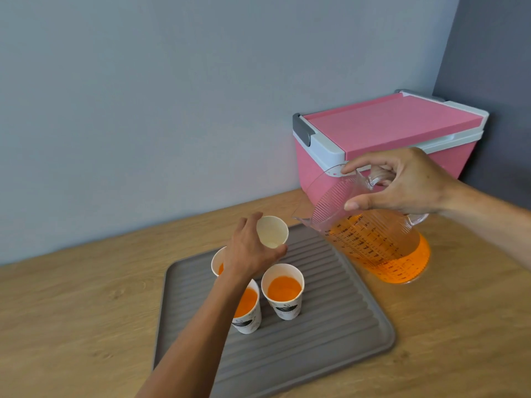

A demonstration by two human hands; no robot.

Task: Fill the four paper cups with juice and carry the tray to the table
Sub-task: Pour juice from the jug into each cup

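Three cups hold juice; the left hand's cup is empty.

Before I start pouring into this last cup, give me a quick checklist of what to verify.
1. Empty cup steadied by left hand: ok.
2. Pitcher gripped by right hand at handle and rim: ok.
3. Spout over the cup's mouth: not ok, it sits just to the cup's right.
4. Enough juice left in pitcher: ok, plenty remains.
5. Other three cups filled: two show juice, ok; the third is mostly hidden by the hand, some orange visible, level cannot tell.
6. Cup standing on tray: cannot tell, base hidden.
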